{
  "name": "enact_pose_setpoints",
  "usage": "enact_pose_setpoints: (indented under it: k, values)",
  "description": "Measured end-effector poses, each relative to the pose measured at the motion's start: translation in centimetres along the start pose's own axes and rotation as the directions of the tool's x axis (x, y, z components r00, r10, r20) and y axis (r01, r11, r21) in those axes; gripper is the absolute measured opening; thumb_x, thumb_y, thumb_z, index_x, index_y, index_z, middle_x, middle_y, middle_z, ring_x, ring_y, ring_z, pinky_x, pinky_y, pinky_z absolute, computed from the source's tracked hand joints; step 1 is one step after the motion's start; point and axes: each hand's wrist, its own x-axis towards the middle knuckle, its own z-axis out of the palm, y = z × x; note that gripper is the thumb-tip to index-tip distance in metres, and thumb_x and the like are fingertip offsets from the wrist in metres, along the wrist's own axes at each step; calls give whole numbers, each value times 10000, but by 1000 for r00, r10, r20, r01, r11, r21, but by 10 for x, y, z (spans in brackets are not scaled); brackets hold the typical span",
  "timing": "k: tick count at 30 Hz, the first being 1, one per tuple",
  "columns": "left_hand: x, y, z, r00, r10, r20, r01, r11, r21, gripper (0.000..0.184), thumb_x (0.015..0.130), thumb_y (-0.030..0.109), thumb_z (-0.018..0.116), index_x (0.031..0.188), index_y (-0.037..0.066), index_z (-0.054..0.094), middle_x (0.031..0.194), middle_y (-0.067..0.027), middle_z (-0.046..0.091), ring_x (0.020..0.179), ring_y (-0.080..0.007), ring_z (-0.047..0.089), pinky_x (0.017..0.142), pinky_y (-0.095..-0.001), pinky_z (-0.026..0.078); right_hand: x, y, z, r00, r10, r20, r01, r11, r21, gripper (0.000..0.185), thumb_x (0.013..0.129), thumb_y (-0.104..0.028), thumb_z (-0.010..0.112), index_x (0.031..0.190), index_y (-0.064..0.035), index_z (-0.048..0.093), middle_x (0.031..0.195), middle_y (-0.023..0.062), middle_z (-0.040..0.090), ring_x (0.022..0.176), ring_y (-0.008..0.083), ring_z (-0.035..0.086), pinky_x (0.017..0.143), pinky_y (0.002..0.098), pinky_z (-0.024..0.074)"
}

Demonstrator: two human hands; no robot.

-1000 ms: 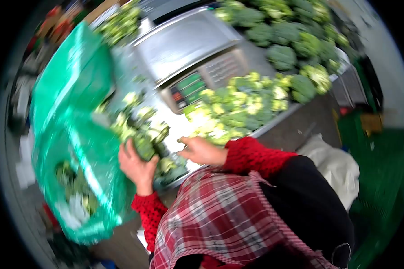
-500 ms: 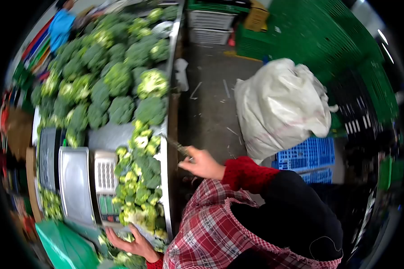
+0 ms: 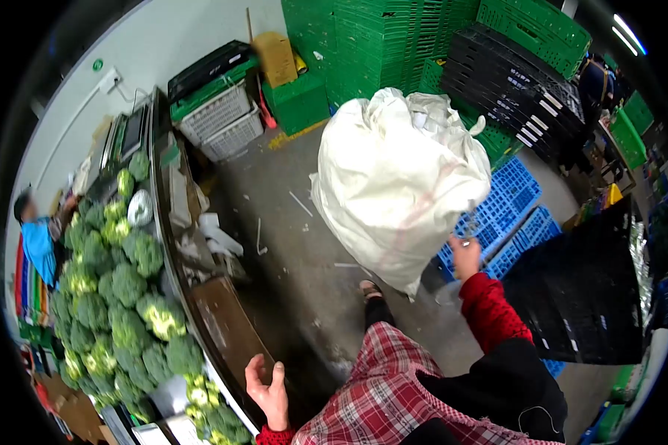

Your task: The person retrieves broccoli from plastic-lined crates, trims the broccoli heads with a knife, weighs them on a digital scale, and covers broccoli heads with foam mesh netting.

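My left hand (image 3: 270, 393) is held low by the table's edge, with thumb and fingers apart and nothing in it. My right hand (image 3: 465, 257) is closed round a knife (image 3: 470, 216), its blade blurred and pointing away from me. Behind the knife stands a large white woven sack (image 3: 401, 185), bulging at the top, on the floor; whether the blade touches it I cannot tell. To my left, broccoli heads (image 3: 130, 326) lie heaped on the metal table, and trimmed broccoli pieces (image 3: 204, 400) are near its front edge.
Blue plastic pallets (image 3: 513, 189) lie right of the sack. Black crates (image 3: 512, 81) and green crates (image 3: 371, 44) are stacked behind. Grey crates (image 3: 223, 122) stand by the wall. Scraps litter the floor. A person in blue (image 3: 38, 245) is across the table; another person stands far right.
My view has swung right, away from the table toward the sack. My right hand has moved with the knife from the table edge to beside the sack. My left hand has left the broccoli.
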Motion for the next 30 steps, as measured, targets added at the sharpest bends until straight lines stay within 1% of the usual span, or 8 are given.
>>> enact_pose_setpoints:
  k: [3, 7, 12, 16, 20, 23, 25, 30]
  values:
    - [90, 25, 97, 990, 39, 134, -30, 997, -72, 430, 808, 176, 765, 1153, -17, 594, 1082, -124, 645, 1002, -216, 603, 862, -336, 481, 161, 60, 24, 947, -48, -318, 44, 999, -19, 588, 727, -420, 811, 992, 54, 588, 733, 101, 630, 534, 205, 579, 384, 325, 416]
    - [229, 51, 269, 931, 42, 362, 7, 991, -134, 650, 822, 282, 767, 1307, -43, 480, 1273, -205, 561, 1175, -263, 539, 978, -371, 447, 259, 83, 54, 865, 290, -411, -382, 910, -163, 838, 574, -501, 883, 1075, 110, 605, 1061, 251, 667, 963, 338, 660, 880, 412, 507]
    - [345, 107, 482, 912, -197, 360, 275, 945, -179, 1181, 684, 454, 827, 1435, -175, 167, 1477, -316, 278, 1376, -356, 321, 1131, -349, 266, 245, 127, 125, 946, 317, -70, -286, 916, 282, 830, 642, -311, 882, 1270, 99, 526, 1234, 175, 608, 1087, 255, 601, 960, 341, 470]
    - [358, 25, 583, 822, -191, 537, 420, 840, -344, 338, 690, 76, 763, 961, -93, 652, 910, -159, 692, 752, -239, 645, 685, -366, 526, 195, 94, 123, 817, 563, 128, -565, 735, 376, 516, 740, -158, 771, 1186, 39, 601, 1084, 125, 657, 927, 261, 645, 826, 385, 522]
    - [348, 29, 495, 885, -280, 372, 383, 892, -239, 355, 672, 68, 725, 994, -71, 672, 871, -145, 711, 773, -216, 667, 739, -336, 531, 160, 53, 85, 636, 428, 642, -771, 320, 550, 385, 887, -212, 539, 1200, 5, 597, 1145, 179, 638, 997, 319, 636, 866, 440, 523]
    - [359, 75, 388, 898, -260, 355, 404, 807, -430, 368, 709, 66, 682, 1053, -63, 654, 939, -126, 702, 825, -215, 663, 766, -334, 525, 153, 2, 93, 839, 178, 514, -468, 718, 515, 381, 903, -234, 532, 1146, 50, 608, 1128, 151, 624, 997, 275, 612, 860, 398, 506]
    - [359, 105, 350, 935, -164, 315, 298, 845, -445, 431, 710, 81, 680, 1111, -71, 631, 983, -135, 699, 909, -222, 650, 831, -327, 505, 142, -93, 85, 795, 376, 476, -606, 495, 622, 301, 838, -181, 745, 1093, -48, 654, 885, 64, 637, 702, 169, 565, 609, 301, 459]
    - [370, 170, 244, 989, -2, 146, 91, 790, -606, 396, 749, 30, 643, 1134, -61, 630, 1021, -98, 682, 922, -175, 633, 826, -309, 502, 115, -278, 125, 830, -177, 529, -249, 732, 634, 309, 845, -167, 717, 1117, -37, 648, 941, 74, 640, 771, 176, 573, 672, 306, 458]
